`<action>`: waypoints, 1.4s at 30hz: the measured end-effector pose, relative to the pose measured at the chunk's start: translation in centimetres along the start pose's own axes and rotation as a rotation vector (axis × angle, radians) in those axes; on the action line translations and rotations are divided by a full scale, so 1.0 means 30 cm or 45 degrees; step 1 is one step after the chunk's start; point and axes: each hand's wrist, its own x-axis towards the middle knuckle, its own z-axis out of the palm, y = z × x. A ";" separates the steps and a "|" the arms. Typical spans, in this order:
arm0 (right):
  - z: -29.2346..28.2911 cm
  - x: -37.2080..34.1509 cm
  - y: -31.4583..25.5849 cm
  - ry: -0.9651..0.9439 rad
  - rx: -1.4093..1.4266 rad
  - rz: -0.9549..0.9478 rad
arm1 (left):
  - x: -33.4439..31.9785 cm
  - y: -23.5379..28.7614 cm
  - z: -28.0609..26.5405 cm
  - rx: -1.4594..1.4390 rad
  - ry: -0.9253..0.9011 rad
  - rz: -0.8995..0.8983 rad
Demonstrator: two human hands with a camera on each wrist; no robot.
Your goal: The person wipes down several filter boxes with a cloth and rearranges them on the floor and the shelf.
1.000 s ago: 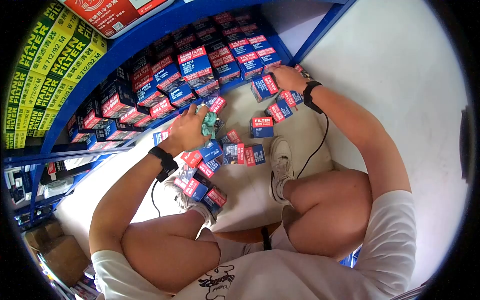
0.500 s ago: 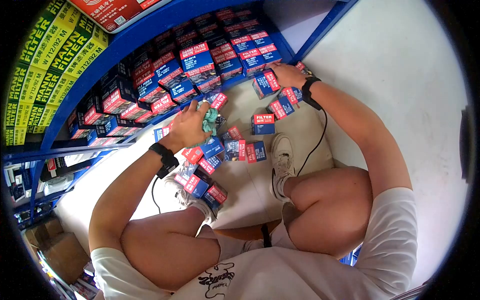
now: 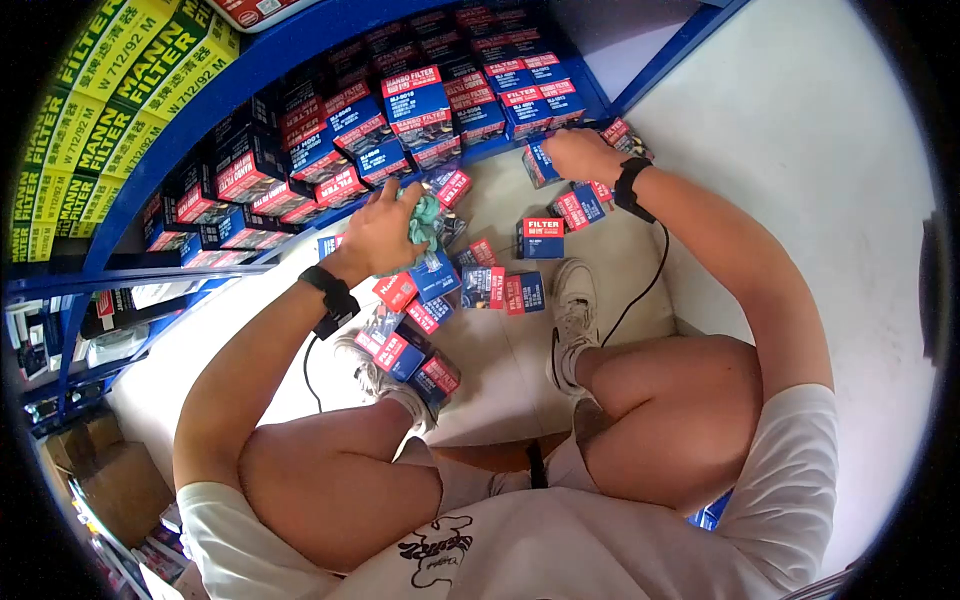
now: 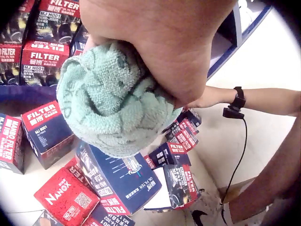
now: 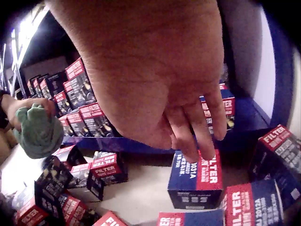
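In the head view, my left hand grips a crumpled green cloth above a cluster of filter boxes on the floor. The cloth bulges below the palm in the left wrist view. My right hand is at a blue and red filter box in front of the shelf. In the right wrist view, the fingers extend down to the upper edge of that box, which stands on the floor. Whether the thumb presses its side cannot be told.
Stacked filter boxes fill the blue shelf. Loose boxes lie between and beside the feet, including one near the right shoe. Yellow-green boxes stand upper left; a white wall rises at right.
The head view has shifted, moving the scene slightly. My right hand now covers more of the box's red end. The left hand still holds the cloth.
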 end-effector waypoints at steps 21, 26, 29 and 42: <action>0.058 0.179 -0.432 -0.244 0.177 -0.548 | -0.141 -0.181 -0.067 -0.026 0.084 -0.300; 0.106 0.196 -0.482 -0.215 0.171 -0.638 | -0.168 -0.200 -0.059 -0.038 0.031 -0.329; 0.132 0.217 -0.498 -0.175 0.328 -0.716 | -0.183 -0.205 -0.056 -0.027 0.077 -0.316; 0.173 0.268 -0.538 -0.116 -0.066 -0.636 | -0.175 -0.207 -0.058 -0.053 0.062 -0.308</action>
